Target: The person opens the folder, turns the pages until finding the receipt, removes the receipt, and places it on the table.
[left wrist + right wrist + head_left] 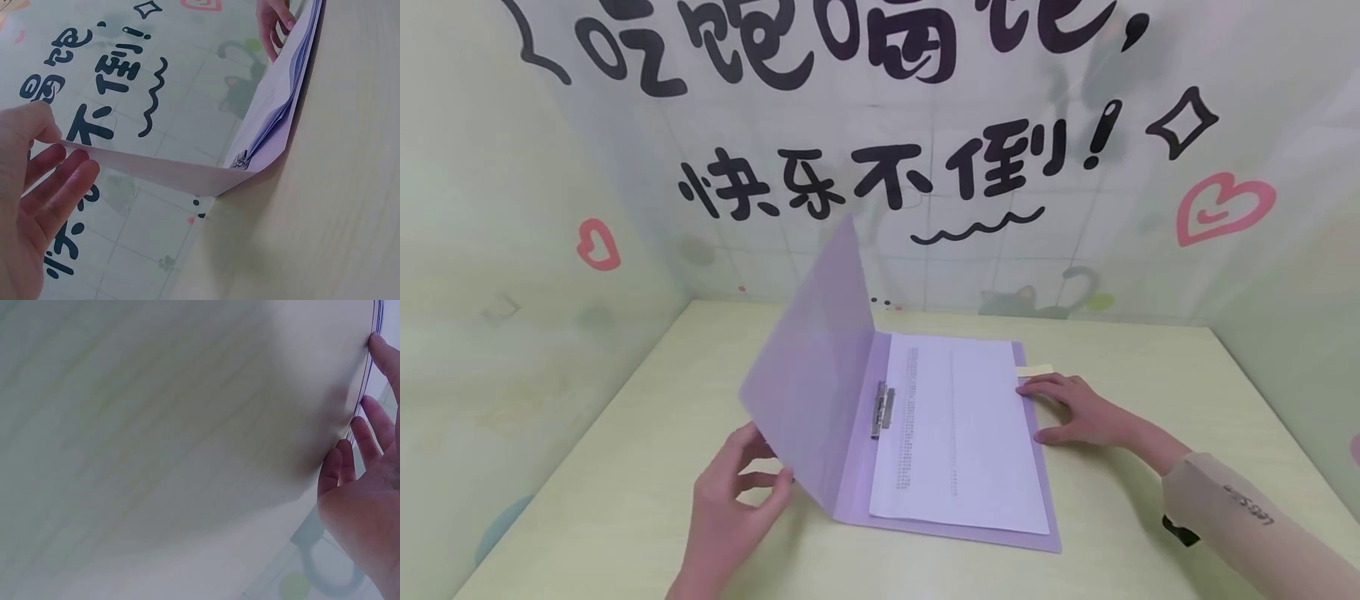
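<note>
A purple clip folder [850, 500] lies on the table with its front cover [820, 333] lifted and tilted to the left. My left hand [730, 492] pinches the cover's outer edge between thumb and fingers; the left wrist view shows this left hand [44, 169] with the cover stretching away edge-on. Inside sits a stack of printed white paper [977, 433] beside a metal clip [880, 408] at the spine. At the folder's right edge, my right hand [1086, 412] touches with its fingertips, fingers spread. In the right wrist view those fingertips [375, 344] meet the folder's thin side.
A pale yellow tab [1035, 370] sticks out past the folder's right edge, near the right hand. The light wooden table [647, 433] is bordered by a printed back wall [880, 267] and side walls. A dark object [1180, 531] shows under the right sleeve.
</note>
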The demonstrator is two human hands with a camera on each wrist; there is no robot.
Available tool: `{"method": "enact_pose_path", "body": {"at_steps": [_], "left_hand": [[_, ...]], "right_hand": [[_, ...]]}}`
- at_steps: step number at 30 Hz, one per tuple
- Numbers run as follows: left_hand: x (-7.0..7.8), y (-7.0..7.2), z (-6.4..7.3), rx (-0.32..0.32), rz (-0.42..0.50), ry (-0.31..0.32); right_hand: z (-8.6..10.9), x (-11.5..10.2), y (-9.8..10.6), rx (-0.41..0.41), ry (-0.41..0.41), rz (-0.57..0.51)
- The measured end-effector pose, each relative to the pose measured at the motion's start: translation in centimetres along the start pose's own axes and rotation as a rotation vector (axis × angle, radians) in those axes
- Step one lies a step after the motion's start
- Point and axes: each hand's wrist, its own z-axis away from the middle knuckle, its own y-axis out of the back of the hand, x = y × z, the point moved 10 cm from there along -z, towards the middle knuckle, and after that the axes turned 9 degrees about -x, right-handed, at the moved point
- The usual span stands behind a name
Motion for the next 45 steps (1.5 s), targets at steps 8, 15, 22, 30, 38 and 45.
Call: {"method": "enact_pose_path", "body": {"at_steps": [8, 15, 22, 30, 38, 45], "left_hand": [[-1.1, 2.7, 0.8, 0.052, -0.046, 0.099], [-2.4, 4.8, 1.3, 0.092, -0.062, 0.253], [-3.4, 6.3, 1.8, 0.135, 0.132, 0.326], [-4.3, 8.0, 2.0, 0.198, 0.279, 0.319], [-5.7, 9.8, 2.7, 0.247, 0.289, 0.367], [-7.2, 11.2, 3.8, 0.317, 0.224, 0.551]], "right_hand": [[-0.3, 0.0, -0.1, 0.005, 0.023, 0.006], [-0.2, 0.2, 0.0, 0.003, 0.012, 0.012], [-0.1, 0.1, 0.2, 0.004, 0.008, 0.017], [-0.2, 0.2, 0.1, 0.002, 0.002, -0.001], [0.0, 0.1, 0.0, 0.005, 0.0, -0.003], [0.0, -0.3, 0.2, 0.012, 0.012, -0.001]]}}
